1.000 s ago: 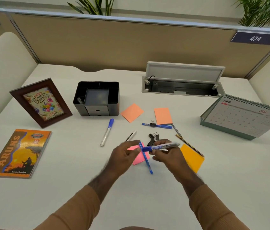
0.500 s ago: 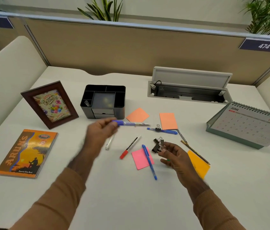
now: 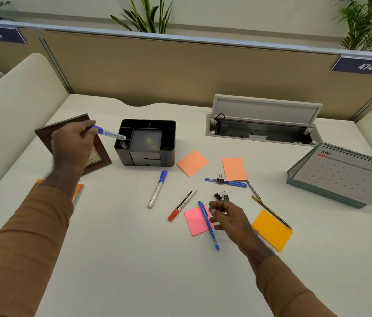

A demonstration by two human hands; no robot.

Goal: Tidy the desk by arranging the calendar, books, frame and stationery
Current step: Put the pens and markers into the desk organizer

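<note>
Since half a second ago, my left hand (image 3: 73, 143) is carrying the blue-capped marker (image 3: 108, 133) from mid-desk up to eleven o'clock, gripping it and tipping it into the black organizer (image 3: 146, 143)'s left slot, so one pen is nearly stowed. Meanwhile my right hand (image 3: 227, 217) is hovering open by the blue pen (image 3: 208, 225) on the pink note (image 3: 196, 221); I'm reading "JUNE" on the calendar (image 3: 345, 175) at three o'clock, "473" and "474" behind.

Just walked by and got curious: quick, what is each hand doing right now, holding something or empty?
Left hand: closed on a blue-capped marker, its tip at the black organizer.
Right hand: open, empty, above the pink sticky note.
</note>
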